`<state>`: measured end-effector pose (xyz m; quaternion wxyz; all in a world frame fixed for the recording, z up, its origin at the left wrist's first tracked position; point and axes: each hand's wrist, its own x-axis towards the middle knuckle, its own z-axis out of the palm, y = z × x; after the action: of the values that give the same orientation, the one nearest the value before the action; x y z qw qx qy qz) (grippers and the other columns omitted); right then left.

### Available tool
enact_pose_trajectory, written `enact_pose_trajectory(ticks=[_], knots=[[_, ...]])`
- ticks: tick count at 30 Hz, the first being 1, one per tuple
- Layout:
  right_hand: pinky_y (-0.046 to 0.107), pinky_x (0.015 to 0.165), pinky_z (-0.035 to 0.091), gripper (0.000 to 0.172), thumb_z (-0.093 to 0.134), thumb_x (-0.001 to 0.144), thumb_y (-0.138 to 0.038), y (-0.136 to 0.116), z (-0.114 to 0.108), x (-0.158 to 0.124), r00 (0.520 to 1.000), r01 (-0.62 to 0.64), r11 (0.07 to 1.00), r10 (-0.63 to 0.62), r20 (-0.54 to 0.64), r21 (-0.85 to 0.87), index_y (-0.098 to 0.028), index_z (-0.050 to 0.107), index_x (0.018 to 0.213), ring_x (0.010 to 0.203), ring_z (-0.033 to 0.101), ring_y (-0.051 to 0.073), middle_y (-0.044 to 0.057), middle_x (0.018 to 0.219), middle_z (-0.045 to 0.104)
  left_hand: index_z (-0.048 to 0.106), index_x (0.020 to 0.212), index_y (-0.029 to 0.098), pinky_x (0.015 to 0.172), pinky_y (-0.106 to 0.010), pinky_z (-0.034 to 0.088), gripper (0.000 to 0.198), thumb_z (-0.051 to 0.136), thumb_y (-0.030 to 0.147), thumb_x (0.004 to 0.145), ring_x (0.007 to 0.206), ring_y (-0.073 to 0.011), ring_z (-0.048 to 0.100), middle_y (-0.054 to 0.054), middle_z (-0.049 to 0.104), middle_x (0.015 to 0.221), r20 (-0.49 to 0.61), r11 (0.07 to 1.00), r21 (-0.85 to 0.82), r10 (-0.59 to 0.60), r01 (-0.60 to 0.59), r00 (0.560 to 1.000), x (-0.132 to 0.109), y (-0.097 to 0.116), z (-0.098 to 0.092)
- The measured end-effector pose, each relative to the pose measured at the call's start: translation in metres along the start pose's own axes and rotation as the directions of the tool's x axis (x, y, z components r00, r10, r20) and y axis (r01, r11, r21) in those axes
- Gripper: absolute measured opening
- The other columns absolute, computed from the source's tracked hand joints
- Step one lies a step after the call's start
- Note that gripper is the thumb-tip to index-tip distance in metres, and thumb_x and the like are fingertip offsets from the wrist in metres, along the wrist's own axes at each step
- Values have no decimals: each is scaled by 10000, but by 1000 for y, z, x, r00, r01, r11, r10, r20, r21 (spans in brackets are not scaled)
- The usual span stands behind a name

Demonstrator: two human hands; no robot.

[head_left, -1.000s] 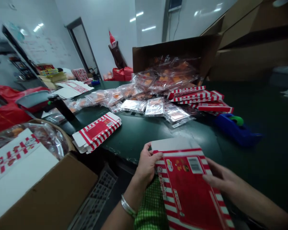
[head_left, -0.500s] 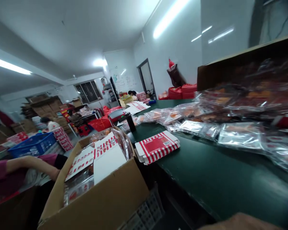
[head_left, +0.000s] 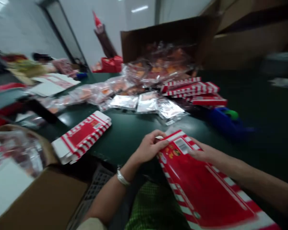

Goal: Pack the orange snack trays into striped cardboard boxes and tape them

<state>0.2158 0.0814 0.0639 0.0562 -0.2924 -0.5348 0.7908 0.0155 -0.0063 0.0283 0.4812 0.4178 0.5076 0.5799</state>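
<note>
A flat red box with red-and-white striped edges (head_left: 196,185) lies slanted over the near edge of the dark green table (head_left: 134,131). My left hand (head_left: 150,148) pinches the box's far left corner, fingers closed on it. My right hand (head_left: 203,152) grips the far right side of the same end, fingers pressed on the cardboard. A silver bangle sits on my left wrist.
Another flattened striped box (head_left: 80,135) lies to the left. Clear packets (head_left: 146,103) spill from an open carton (head_left: 168,35) at the back, beside a stack of striped boxes (head_left: 194,92). A blue tape dispenser (head_left: 227,121) stands right. A cardboard box (head_left: 38,195) sits lower left.
The camera swung up to the left and came back down. Both hands have shifted to the far end of the striped box, which now lies more slanted.
</note>
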Motion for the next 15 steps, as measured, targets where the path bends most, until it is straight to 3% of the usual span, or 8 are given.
enact_pose_trajectory(ticks=[4,8,10,12,14,15], knots=[[445,945,513,802,721,778,-414,-2,6,-16,989,-128,972,111,96,195,-272,352,1476,1063,677,281,92,1216,682,597,914,184,614,-229,486,202,661,360,840,682,-136,629,-23,698,810,81,994,79,63,-69,995,-13,5,-10],[434,926,524,733,760,739,-422,12,20,-27,970,-192,971,165,180,145,-206,482,1381,1078,669,296,120,1175,700,628,950,186,748,-274,524,148,638,305,863,846,-172,658,-57,698,967,133,957,191,195,-218,972,-24,11,-11],[437,892,541,708,791,695,-441,21,20,-32,959,-258,960,241,147,110,-179,544,1305,1030,688,311,130,1129,718,647,954,187,767,-288,524,143,632,294,861,856,-178,654,-59,696,951,171,928,268,218,-258,961,-19,10,-13],[465,894,541,686,799,671,-465,27,14,-37,940,-342,928,340,39,145,-176,567,1248,997,700,328,131,1105,729,653,1009,195,843,-319,512,188,645,288,846,921,-194,645,-66,694,988,45,899,351,264,-262,964,-15,3,-18],[498,889,545,664,802,660,-473,31,3,-42,885,-436,874,460,-73,215,-180,571,1210,940,717,342,127,1067,743,620,1116,197,953,-368,471,288,633,302,848,1038,-217,618,-89,673,1092,-253,926,331,275,-184,928,-21,-10,-23],[509,874,552,653,808,651,-468,33,-4,-44,847,-485,840,521,-110,243,-180,575,1188,893,728,346,125,1034,752,588,1174,186,963,-392,467,352,619,328,854,1059,-230,614,-107,662,1123,-381,964,243,198,-108,903,-28,-17,-22]])
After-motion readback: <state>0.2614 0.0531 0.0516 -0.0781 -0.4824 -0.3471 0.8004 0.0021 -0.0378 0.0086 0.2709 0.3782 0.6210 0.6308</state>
